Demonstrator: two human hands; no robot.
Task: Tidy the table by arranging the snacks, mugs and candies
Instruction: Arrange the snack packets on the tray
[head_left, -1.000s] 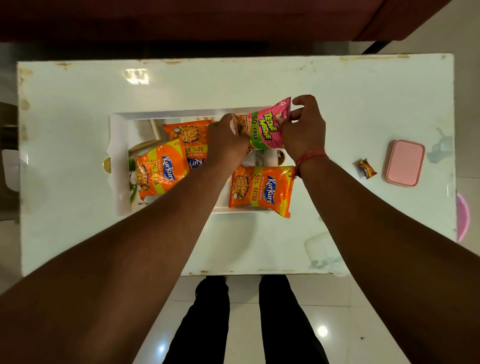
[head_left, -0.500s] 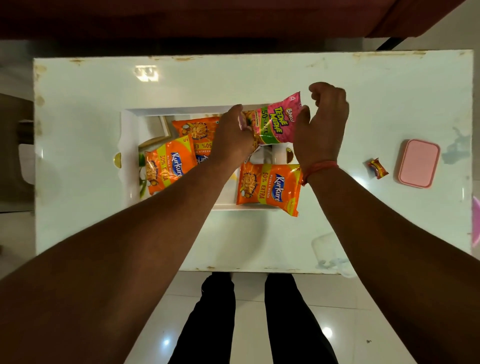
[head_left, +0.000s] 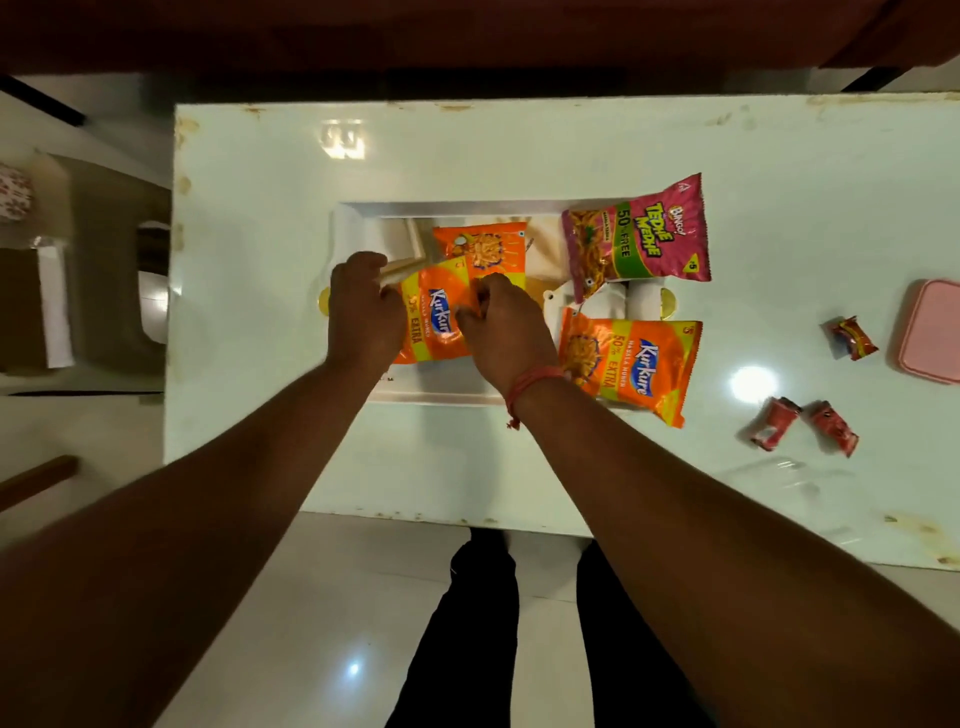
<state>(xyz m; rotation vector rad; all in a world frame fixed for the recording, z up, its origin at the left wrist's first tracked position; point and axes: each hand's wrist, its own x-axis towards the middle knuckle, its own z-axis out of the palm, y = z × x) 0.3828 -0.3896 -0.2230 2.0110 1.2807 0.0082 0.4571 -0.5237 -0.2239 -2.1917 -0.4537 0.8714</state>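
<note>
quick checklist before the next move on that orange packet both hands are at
1. Left hand on the orange Kurkure packet: ok, it rests on the packet's left edge.
2. Right hand grip: ok, its fingers pinch the same packet near its top right.
3. Pink Tedhe Medhe packet released: ok, it lies flat at the tray's right end, no hand on it.
4. Second Kurkure packet settled: ok, flat, overhanging the tray's right edge.
5. Third orange packet free of the held one: cannot tell, they overlap.
6. Candies gathered: not ok, three lie loose on the table near the pink box.
</note>
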